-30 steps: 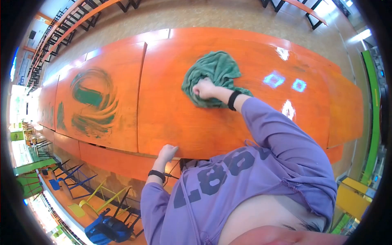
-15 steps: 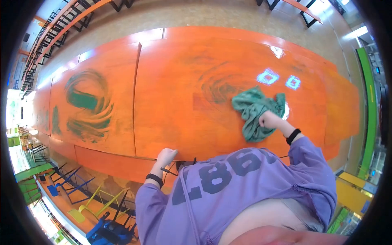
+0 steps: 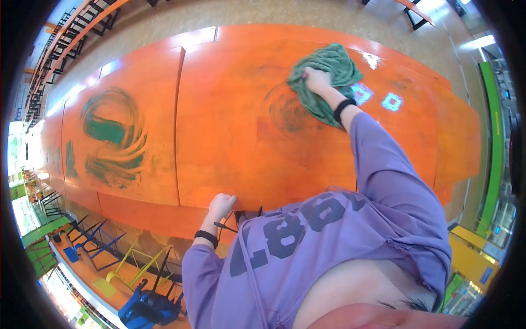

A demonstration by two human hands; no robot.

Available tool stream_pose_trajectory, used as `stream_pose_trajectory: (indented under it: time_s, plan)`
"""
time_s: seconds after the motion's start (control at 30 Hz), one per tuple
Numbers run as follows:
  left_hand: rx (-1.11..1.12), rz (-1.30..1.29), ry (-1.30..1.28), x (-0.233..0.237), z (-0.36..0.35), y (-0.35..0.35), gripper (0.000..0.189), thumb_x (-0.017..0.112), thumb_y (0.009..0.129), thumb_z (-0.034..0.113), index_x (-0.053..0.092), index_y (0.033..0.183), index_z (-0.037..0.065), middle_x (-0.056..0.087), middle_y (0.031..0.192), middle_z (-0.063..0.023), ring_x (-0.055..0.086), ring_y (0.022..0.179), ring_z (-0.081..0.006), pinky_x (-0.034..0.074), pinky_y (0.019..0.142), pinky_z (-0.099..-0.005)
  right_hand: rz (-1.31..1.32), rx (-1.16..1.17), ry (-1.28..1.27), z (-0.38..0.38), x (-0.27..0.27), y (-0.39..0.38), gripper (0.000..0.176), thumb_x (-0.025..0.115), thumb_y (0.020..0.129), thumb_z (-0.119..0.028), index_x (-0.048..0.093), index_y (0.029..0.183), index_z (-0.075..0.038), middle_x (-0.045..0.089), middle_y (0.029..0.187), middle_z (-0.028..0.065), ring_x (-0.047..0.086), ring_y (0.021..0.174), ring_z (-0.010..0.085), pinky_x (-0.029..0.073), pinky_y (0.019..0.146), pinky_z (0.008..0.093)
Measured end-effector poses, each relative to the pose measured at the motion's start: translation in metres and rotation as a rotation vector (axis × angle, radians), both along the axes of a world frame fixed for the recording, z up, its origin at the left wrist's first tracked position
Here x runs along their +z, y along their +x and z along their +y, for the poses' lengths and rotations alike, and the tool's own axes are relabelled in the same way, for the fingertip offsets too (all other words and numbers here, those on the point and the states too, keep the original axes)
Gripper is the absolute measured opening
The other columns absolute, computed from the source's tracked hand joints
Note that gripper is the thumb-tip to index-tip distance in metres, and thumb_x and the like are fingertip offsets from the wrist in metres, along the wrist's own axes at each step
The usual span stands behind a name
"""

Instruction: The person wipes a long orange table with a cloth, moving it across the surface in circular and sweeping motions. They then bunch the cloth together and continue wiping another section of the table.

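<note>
My right hand (image 3: pixel 316 81) is closed on a crumpled green cloth (image 3: pixel 331 66), which lies spread on the orange tabletop (image 3: pixel 230 131) toward its far side. Part of the cloth hangs out under my forearm. A faint dark swirl of smears (image 3: pixel 285 109) shows just left of the cloth. At the near table edge rests my left hand (image 3: pixel 221 205), curled into a fist, with nothing visible in it. Black bands circle both wrists.
Thicker green smears (image 3: pixel 107 130) mark the table section to the left, past a seam. Blue and yellow chairs (image 3: pixel 134 268) and a blue bag-like item (image 3: pixel 150 308) stand at lower left. Benches (image 3: pixel 82 33) line the far left, with a green strip (image 3: pixel 496 137) on the right.
My right hand has swept the cloth away from my body and slightly left, from the near middle of the table to its far side. The left hand stays at the near edge.
</note>
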State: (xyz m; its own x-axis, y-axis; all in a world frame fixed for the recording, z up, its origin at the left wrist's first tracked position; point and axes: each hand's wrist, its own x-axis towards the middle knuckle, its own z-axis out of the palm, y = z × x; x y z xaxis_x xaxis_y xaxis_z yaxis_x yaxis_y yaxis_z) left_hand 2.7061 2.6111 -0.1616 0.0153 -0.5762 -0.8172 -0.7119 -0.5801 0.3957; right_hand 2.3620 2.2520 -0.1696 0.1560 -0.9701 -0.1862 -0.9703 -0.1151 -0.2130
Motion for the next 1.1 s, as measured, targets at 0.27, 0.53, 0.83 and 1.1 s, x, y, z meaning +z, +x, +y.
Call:
stream_pose_trajectory:
  time_s: [0.27, 0.53, 0.83, 1.1]
  plan:
    - [0.008, -0.015, 0.02, 0.007, -0.001, -0.004, 0.043, 0.045, 0.08, 0.035, 0.054, 0.054, 0.002, 0.051, 0.044, -0.0115, 0.056, 0.04, -0.0221, 0.046, 0.049, -0.0324, -0.424, 0.708, 0.212, 0.107, 0.003, 0.091, 0.01, 0.05, 0.06, -0.005, 0.051, 0.064, -0.015, 0.056, 0.063, 0.0044, 0.053, 0.066, 0.0256, 0.038, 0.061, 0.0382]
    - [-0.001, -0.012, 0.014, 0.008, -0.001, -0.004, 0.043, 0.044, 0.08, 0.035, 0.057, 0.056, 0.002, 0.051, 0.044, -0.0106, 0.055, 0.04, -0.0214, 0.046, 0.047, -0.0323, -0.388, 0.743, 0.689, 0.231, 0.038, -0.045, 0.015, 0.047, 0.057, 0.002, 0.051, 0.066, -0.009, 0.053, 0.062, 0.0039, 0.052, 0.064, 0.0211, 0.04, 0.059, 0.035]
    - [-0.002, -0.015, 0.036, 0.008, -0.005, -0.004, 0.044, 0.045, 0.081, 0.037, 0.057, 0.055, 0.003, 0.054, 0.046, -0.0096, 0.055, 0.039, -0.021, 0.046, 0.047, -0.0322, -0.423, 0.101, 0.094, 0.11, 0.006, -0.105, 0.017, 0.045, 0.063, 0.004, 0.059, 0.068, -0.003, 0.061, 0.067, 0.0135, 0.06, 0.066, 0.0256, 0.046, 0.06, 0.0337]
    - [-0.007, -0.039, 0.034, 0.008, -0.001, -0.003, 0.045, 0.045, 0.081, 0.038, 0.055, 0.052, 0.005, 0.053, 0.045, -0.0092, 0.054, 0.04, -0.0207, 0.046, 0.05, -0.0321, -0.339, 0.08, -0.085, 0.026, -0.021, -0.037, 0.011, 0.047, 0.076, -0.008, 0.055, 0.084, -0.008, 0.06, 0.074, 0.015, 0.058, 0.072, 0.0323, 0.045, 0.062, 0.0386]
